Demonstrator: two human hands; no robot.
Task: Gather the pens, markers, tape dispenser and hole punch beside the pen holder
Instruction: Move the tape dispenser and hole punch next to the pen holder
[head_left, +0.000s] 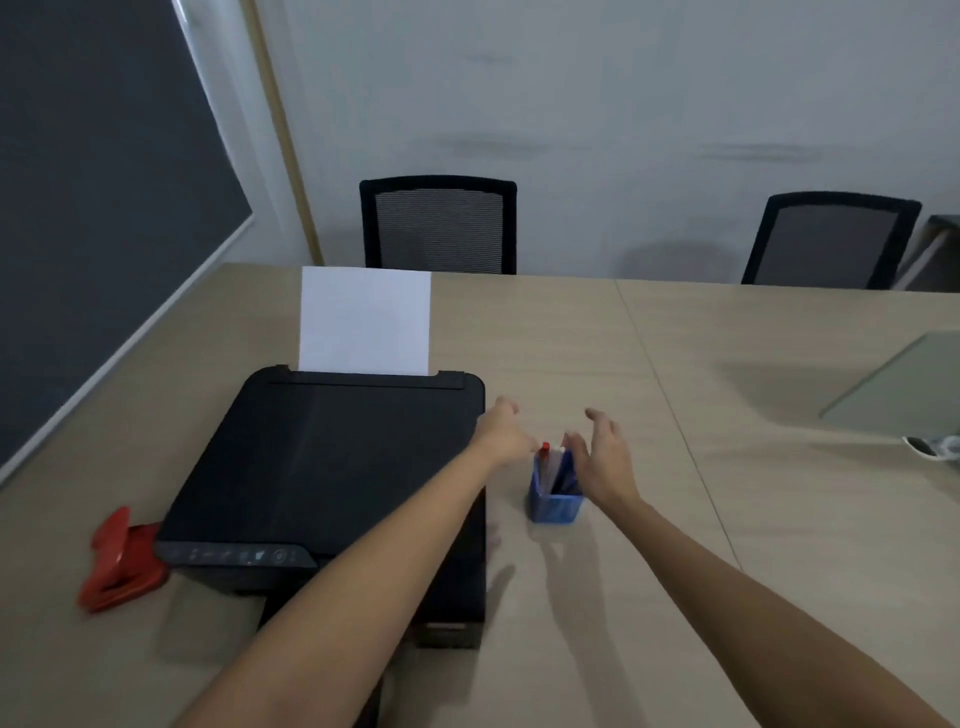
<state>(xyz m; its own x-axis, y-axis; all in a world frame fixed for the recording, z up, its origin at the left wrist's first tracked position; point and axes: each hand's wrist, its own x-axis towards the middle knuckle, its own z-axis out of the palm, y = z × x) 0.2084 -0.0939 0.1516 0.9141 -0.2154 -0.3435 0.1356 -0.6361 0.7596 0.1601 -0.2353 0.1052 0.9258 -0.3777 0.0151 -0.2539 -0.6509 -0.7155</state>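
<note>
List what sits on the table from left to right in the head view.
Red hole punch → black printer → left hand → blue pen holder → right hand → grey board at the right edge.

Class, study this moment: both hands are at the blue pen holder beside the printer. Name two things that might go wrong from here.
1. The pen holder is small, and pens stand above its rim; the left hand or right hand might tip it.
2. The red hole punch lies beyond the printer; reaching across might knock the upright paper.
</note>
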